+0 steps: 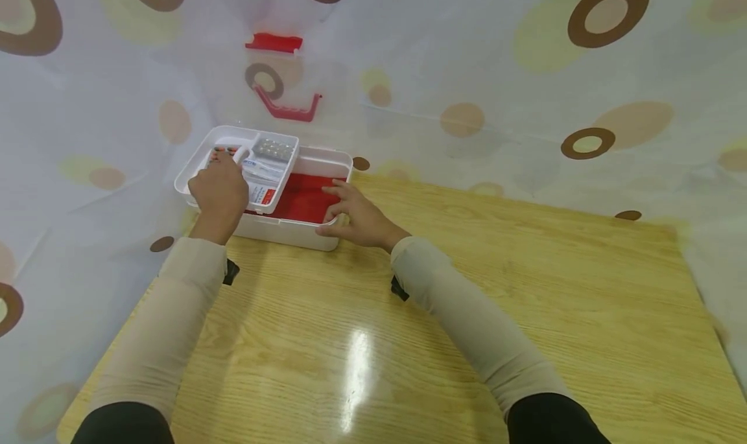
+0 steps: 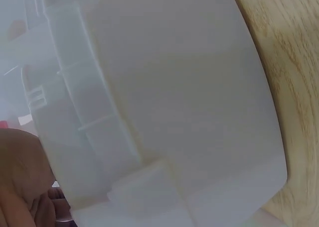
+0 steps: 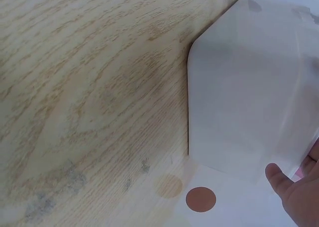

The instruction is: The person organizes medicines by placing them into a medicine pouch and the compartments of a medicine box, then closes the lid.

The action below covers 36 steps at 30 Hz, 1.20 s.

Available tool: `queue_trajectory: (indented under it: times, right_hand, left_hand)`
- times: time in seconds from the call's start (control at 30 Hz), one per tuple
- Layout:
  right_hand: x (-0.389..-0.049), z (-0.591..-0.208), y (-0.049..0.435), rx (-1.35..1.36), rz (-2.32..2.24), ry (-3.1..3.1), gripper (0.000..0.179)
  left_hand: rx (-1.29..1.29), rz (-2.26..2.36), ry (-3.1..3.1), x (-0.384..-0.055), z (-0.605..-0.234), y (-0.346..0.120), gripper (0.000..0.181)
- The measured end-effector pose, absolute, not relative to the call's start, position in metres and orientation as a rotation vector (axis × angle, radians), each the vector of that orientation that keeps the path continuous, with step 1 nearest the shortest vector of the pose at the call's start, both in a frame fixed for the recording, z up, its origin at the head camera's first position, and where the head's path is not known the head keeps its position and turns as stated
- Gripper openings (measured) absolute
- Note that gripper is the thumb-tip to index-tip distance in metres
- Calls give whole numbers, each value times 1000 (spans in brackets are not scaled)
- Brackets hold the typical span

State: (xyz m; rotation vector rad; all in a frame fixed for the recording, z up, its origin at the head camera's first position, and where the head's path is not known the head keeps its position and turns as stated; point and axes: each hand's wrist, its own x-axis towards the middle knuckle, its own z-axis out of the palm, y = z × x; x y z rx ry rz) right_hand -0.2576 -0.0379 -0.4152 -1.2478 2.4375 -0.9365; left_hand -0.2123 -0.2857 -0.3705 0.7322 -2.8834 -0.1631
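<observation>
A white plastic box (image 1: 274,231) stands at the back left of the table, with red showing inside it. Over its left part sits a white tray (image 1: 198,165), shifted left so the right side of the box lies exposed. My left hand (image 1: 220,188) grips the tray by its white loop handle (image 1: 242,153). In the tray are a silver blister pack (image 1: 274,149), some flat white packets (image 1: 261,170) and orange-red pieces partly hidden by the hand. At the front right corner, my right hand (image 1: 362,220) holds the box rim, its thumb (image 3: 279,179) against the outer wall.
Behind the box rises its clear raised lid with a red handle (image 1: 288,112) and a red latch piece (image 1: 274,43). A white patterned sheet (image 1: 467,74) bounds the back and left side. The wooden table (image 1: 496,282) extends to the right and front.
</observation>
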Motion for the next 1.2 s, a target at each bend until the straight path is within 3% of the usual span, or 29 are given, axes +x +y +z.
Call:
queue_trajectory:
  times: [0.87, 1.2]
  right_hand:
    - [-262, -419, -38, -1249, -931, 2461, 24]
    - [-261, -420, -39, -1261, -924, 2476, 26]
  left_hand:
    - [713, -247, -2882, -215, -361, -277, 41]
    - [766, -345, -2865, -213, -374, -281, 39]
